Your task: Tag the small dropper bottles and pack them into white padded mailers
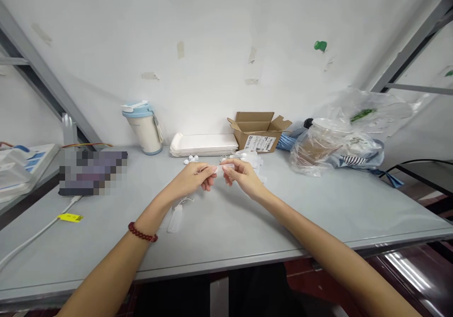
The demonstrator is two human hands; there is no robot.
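A small clear plastic bottle [228, 166] is held level between my two hands, above the middle of the table. My left hand [197, 176] pinches its left end, where a thin white cord shows by the fingers. Around the bottle's right part, the fingers of my right hand [242, 175] are closed. Near my left forearm lies another small clear bottle [175, 219] with a white cord loop, partly overlapping a similar one. Several white caps [191, 159] sit just beyond my left hand. Behind my right hand is a pile of clear bottles [253, 157], partly hidden.
Along the wall stand a cream tumbler with blue lid [144, 128], a stack of white envelopes [205, 145] and an open cardboard box [260, 137]. Plastic-wrapped items [318, 147] are at right. A blurred dark device [94, 173] and white cable [31, 242] lie left.
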